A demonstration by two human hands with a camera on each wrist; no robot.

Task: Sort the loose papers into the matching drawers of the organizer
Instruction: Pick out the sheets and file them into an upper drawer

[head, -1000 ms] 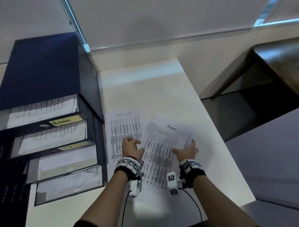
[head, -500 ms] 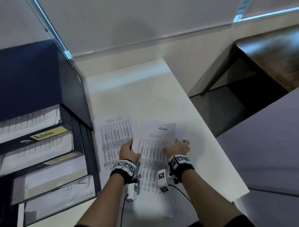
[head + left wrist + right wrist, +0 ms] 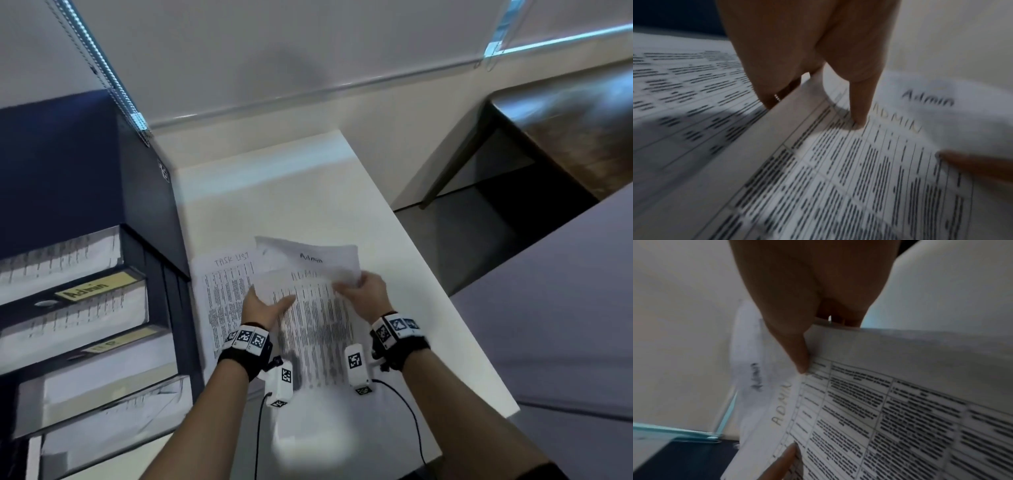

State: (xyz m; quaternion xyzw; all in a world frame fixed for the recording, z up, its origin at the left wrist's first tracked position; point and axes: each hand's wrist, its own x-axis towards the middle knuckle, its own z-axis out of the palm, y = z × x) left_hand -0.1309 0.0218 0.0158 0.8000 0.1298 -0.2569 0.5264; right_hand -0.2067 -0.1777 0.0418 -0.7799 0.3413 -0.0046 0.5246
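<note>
Fingers under, thumbs atop Admin sheets [image 3: 310,318] (both edges pinched).

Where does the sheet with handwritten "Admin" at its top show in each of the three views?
Head: centre, the Admin sheet behind the printed ADMIN page, above both hands.
Left wrist: right side, beyond the thumb.
Right wrist: left of centre, writing turned sideways.
Shared landmark: the printed ADMIN page in front of it.

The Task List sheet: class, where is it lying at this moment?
In the head view the Task List sheet lies flat on the white table, between the dark drawer organizer on its left and the Admin papers, just beyond the left hand.
</note>
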